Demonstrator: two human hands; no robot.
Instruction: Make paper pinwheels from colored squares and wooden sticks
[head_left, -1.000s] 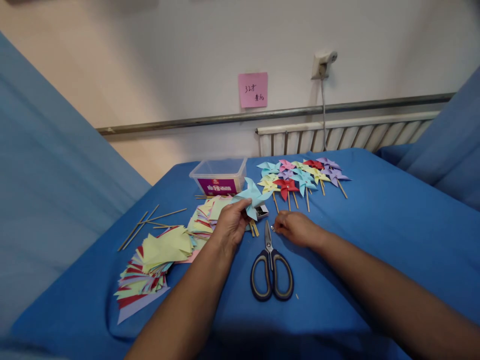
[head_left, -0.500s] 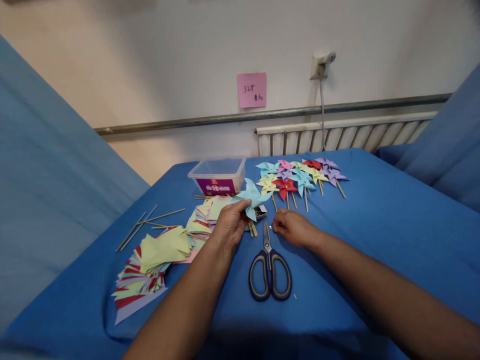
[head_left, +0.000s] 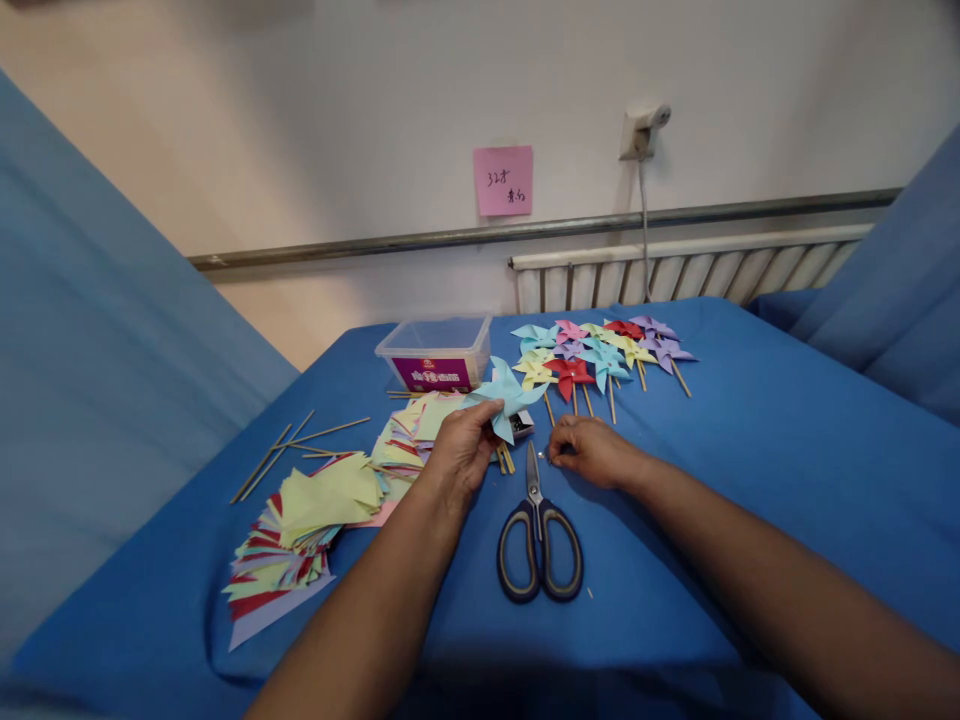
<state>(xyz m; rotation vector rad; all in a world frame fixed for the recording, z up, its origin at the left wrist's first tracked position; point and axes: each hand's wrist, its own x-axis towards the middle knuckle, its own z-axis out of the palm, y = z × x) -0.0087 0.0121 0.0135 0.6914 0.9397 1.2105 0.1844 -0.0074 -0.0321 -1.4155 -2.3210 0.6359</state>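
Now my left hand (head_left: 459, 450) pinches the folded blue pinwheel (head_left: 507, 392) while my right hand (head_left: 592, 452) closes on a pin (head_left: 546, 458), to push through next.

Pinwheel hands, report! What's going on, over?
Left hand grips light-blue pinwheel. Right hand pinches something tiny by the scissors. Nothing blocking.
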